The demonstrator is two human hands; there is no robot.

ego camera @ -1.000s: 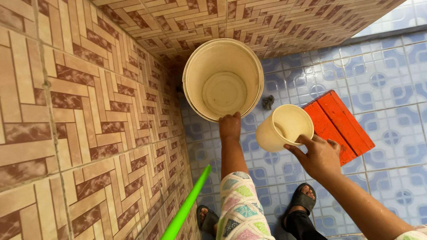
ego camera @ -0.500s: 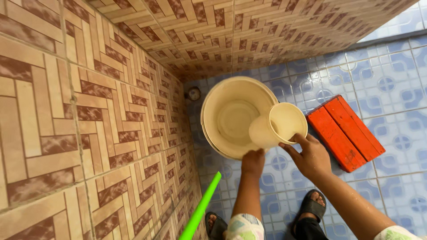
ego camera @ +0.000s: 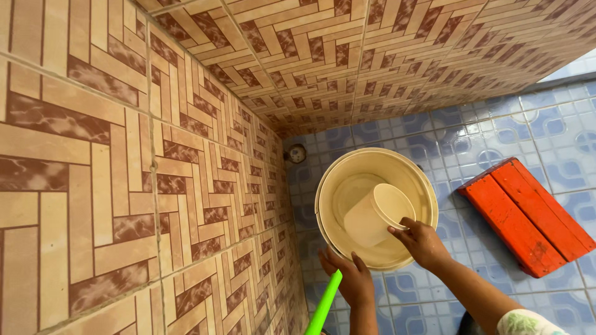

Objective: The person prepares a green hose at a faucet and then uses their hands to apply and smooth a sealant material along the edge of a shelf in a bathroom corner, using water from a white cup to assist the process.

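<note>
Right hand point(ego camera: 422, 243): gripping the rim of the small cream plastic cup point(ego camera: 374, 215), thumb on the near edge of the rim, other fingers curled around it from outside.
Small cup: lying tilted inside the large cream round plastic bucket point(ego camera: 422, 180), mouth facing up and to the right, base pointing toward the bucket bottom on the left.
Left hand point(ego camera: 351, 278): hovering just below the near rim of the bucket, fingers spread apart and open, gripping nothing; touching the rim or not, impossible to tell.
Large bucket: standing upright on the blue patterned tile floor point(ego camera: 546, 124), near the corner of the room, close to the left wall.
Green stick point(ego camera: 323, 308): thin bright green pole, leaning up from the lower edge, its top end just beside the left wrist.
Red wooden stool point(ego camera: 528, 214): low, made of red planks, resting on the floor to the right of the bucket, apart from it.
Walls point(ego camera: 124, 155): covered in brown and beige herringbone tiles, meeting in a corner behind the bucket.
Small round fitting point(ego camera: 297, 152): sitting low on the wall in the corner, just beside the bucket.
</note>
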